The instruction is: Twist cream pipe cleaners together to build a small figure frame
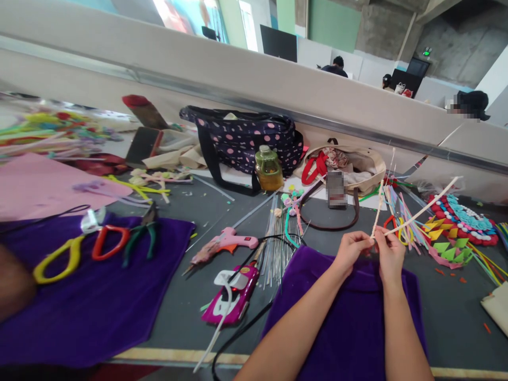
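While both hands meet above the purple cloth point(349, 312), the left hand point(351, 248) and right hand point(389, 251) pinch two cream pipe cleaners point(420, 211) where they cross. Fingers are closed tight, probably so the stems stay joined.

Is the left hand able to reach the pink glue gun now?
Probably yes: the glue gun lies uncovered, left of the left hand, but that hand is pinching white sticks.

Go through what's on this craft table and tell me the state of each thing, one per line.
Left hand: pinching the white pipe cleaners' lower ends.
Right hand: pinching them too.
White pipe cleaners: two, fanned upward.
Pink glue gun: lying on its side, unheld.
Polka-dot bag: slumped.
Beige tote bag: open, contents showing.
Bottle: upright, capped.
Yellow scissors: flat on purple cloth.
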